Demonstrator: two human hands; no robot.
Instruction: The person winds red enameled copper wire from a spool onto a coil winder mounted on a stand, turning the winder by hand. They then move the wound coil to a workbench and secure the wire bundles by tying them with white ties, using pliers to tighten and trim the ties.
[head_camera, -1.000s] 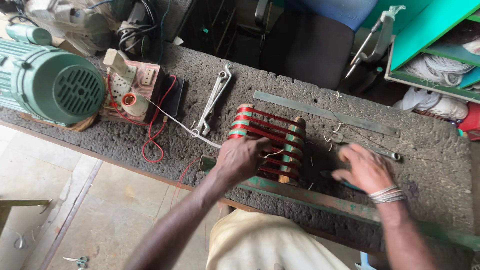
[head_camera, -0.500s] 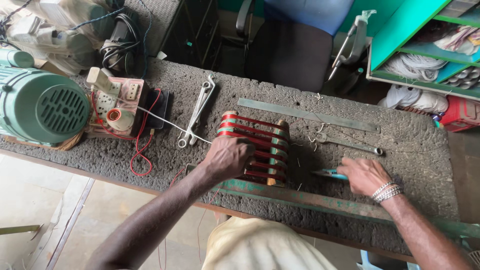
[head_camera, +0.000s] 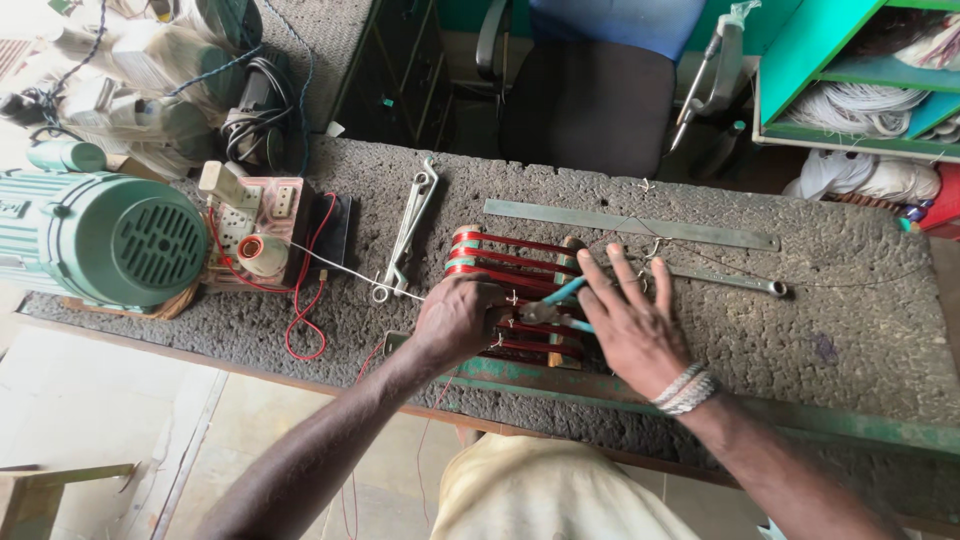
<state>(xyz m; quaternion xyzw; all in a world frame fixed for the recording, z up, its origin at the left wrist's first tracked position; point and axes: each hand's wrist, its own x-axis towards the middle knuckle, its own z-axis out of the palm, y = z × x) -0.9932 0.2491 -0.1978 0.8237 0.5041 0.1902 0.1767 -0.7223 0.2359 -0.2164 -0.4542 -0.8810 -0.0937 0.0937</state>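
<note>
A set of red copper wire coils (head_camera: 505, 258) wound on a wooden former lies in the middle of the rough grey bench (head_camera: 820, 330). My left hand (head_camera: 455, 320) grips the coils at their near left end. My right hand (head_camera: 632, 322) is over the coils' right end, fingers spread forward, and holds teal-handled pliers (head_camera: 563, 292) under the palm. The pliers' jaws point left into the wires, close to my left hand. White ties show on the coils.
A green electric motor (head_camera: 100, 240) stands at the far left, beside a pink switch board (head_camera: 262, 228) with red leads. Two wrenches (head_camera: 408, 225), a steel ruler (head_camera: 630, 223) and a spanner (head_camera: 730, 282) lie behind the coils. A chair (head_camera: 590, 100) and green shelves (head_camera: 860, 70) stand beyond the bench.
My right hand took the teal pliers from the bench on the right and moved left with them onto the coils. My left hand stayed on the coils.
</note>
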